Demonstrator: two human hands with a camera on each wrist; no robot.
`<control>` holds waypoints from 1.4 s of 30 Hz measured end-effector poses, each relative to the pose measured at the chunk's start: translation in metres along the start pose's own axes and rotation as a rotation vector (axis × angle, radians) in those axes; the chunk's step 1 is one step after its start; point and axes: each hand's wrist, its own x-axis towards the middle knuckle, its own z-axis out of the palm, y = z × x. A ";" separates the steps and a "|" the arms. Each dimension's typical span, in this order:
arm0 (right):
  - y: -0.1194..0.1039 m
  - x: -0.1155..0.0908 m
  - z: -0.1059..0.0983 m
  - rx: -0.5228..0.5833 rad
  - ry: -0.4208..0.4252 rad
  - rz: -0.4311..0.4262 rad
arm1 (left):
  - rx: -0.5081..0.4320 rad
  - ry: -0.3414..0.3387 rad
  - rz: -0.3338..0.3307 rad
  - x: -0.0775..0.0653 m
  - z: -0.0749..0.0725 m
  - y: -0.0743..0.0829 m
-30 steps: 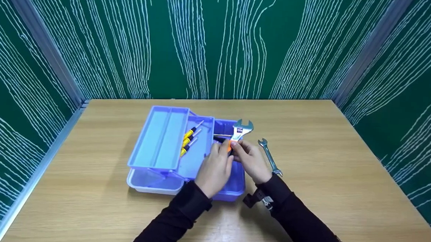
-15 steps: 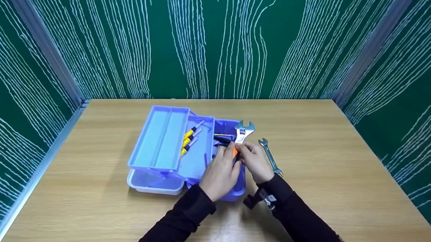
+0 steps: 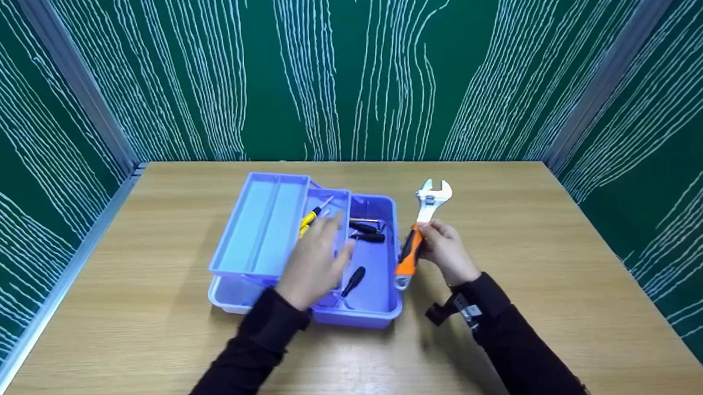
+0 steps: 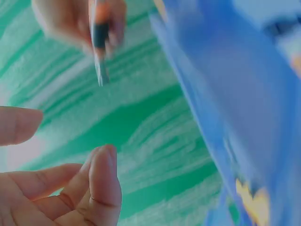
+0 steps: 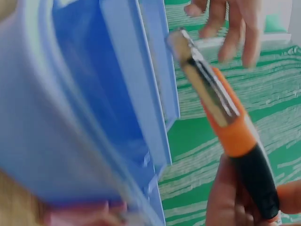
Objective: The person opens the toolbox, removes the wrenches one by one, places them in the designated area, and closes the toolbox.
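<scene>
My right hand (image 3: 450, 252) grips an adjustable wrench (image 3: 408, 257) with an orange and black handle. The wrench stands just right of the purple toolbox (image 3: 356, 321), its silver head pointing away from me. In the right wrist view, fingers and thumb close round the black part of the handle (image 5: 256, 181). My left hand (image 3: 314, 266), blurred, is over the toolbox's middle tray with fingers spread and nothing held. In the left wrist view, a gap shows between its thumb and fingertips (image 4: 104, 172). Yellow-handled screwdrivers (image 3: 310, 217) lie in that tray, partly hidden by this hand.
The toolbox stands unfolded on a wooden table (image 3: 559, 275). A raised pale-blue upper tray (image 3: 242, 234) is on its left. Black-handled tools (image 3: 369, 238) lie in the deep right compartment, with a black handle (image 3: 355, 279) nearer me. Green patterned panels (image 3: 344, 74) enclose the table.
My left hand has let go of the adjustable wrench and moved left. My right hand has carried it rightward out from over the toolbox. The double-ended spanner on the table no longer shows.
</scene>
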 end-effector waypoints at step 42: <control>0.028 0.045 -0.173 -0.856 0.104 0.186 | -0.079 -0.042 -0.518 -0.040 -0.085 -0.120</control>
